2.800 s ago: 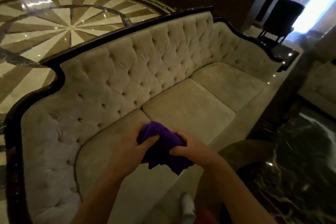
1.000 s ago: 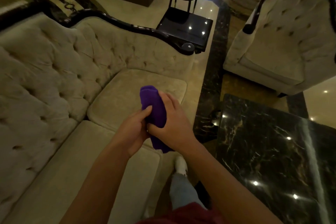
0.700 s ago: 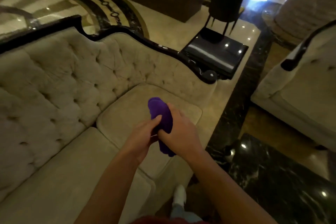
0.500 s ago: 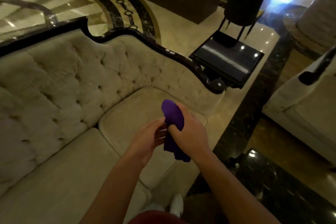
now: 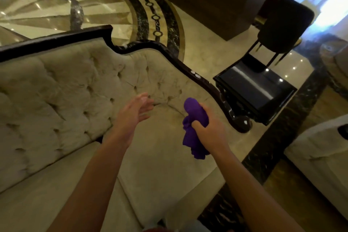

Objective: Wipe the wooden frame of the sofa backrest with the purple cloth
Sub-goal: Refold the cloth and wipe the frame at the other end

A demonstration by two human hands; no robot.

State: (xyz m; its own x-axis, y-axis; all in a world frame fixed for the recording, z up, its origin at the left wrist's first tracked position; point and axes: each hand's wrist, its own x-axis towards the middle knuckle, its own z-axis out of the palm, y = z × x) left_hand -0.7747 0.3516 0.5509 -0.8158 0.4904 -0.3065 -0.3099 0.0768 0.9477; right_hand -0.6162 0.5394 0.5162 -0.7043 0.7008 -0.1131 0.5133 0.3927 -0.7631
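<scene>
A beige tufted sofa fills the left and middle of the view. Its dark glossy wooden frame point(image 5: 169, 56) runs along the top of the backrest and curves down the right arm to a scroll end. My right hand point(image 5: 211, 130) is shut on the bunched purple cloth point(image 5: 194, 128), held above the right seat cushion, a short way left of the frame's lower curve. My left hand point(image 5: 134, 117) hovers open, fingers spread, in front of the backrest upholstery and touches nothing.
A black glossy side table point(image 5: 254, 88) stands just beyond the sofa arm, with a dark chair point(image 5: 282, 28) behind it. A beige armchair point(image 5: 320, 156) is at the right. Dark marble floor strips run between them; patterned marble floor lies behind the sofa.
My left hand has let go of the cloth and opened, moving left. My right hand alone now holds the cloth and has moved toward the sofa's right arm. The view has drawn closer.
</scene>
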